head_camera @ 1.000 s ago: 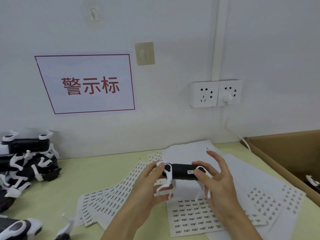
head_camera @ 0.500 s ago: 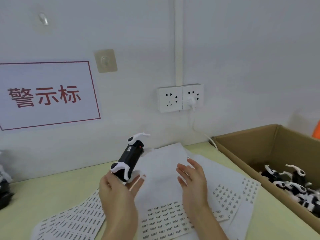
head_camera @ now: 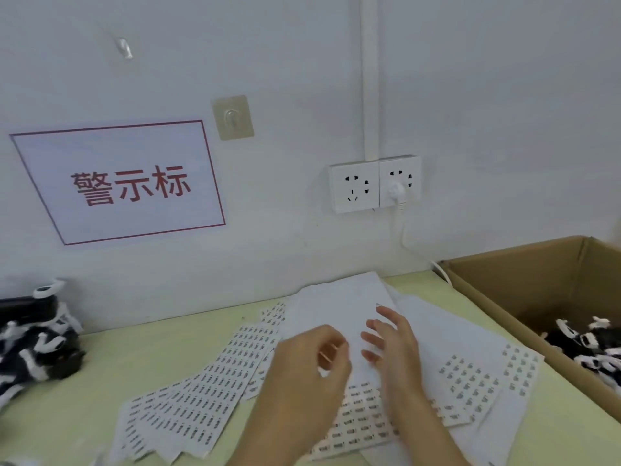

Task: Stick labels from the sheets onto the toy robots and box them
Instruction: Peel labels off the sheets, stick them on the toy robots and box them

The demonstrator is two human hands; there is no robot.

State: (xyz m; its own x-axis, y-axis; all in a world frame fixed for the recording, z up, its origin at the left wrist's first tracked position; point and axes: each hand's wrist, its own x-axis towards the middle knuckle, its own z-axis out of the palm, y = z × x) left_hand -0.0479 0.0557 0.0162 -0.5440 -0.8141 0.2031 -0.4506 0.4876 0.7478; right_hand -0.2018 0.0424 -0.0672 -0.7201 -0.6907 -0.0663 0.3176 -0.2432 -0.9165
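A small assembly or packing workstation set against a plain white wall. A pale green bench (head_camera: 100,364) holds fanned-out label sheets (head_camera: 201,398), a heap of black-and-white toy robots (head_camera: 33,348) at the left and an open cardboard box (head_camera: 504,280) of more at the right. On the wall are a red-bordered sign (head_camera: 127,183) in Chinese characters and a double power socket (head_camera: 373,183).

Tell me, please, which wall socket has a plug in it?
The right-hand socket: a white plug sits in it, while the left socket is empty.
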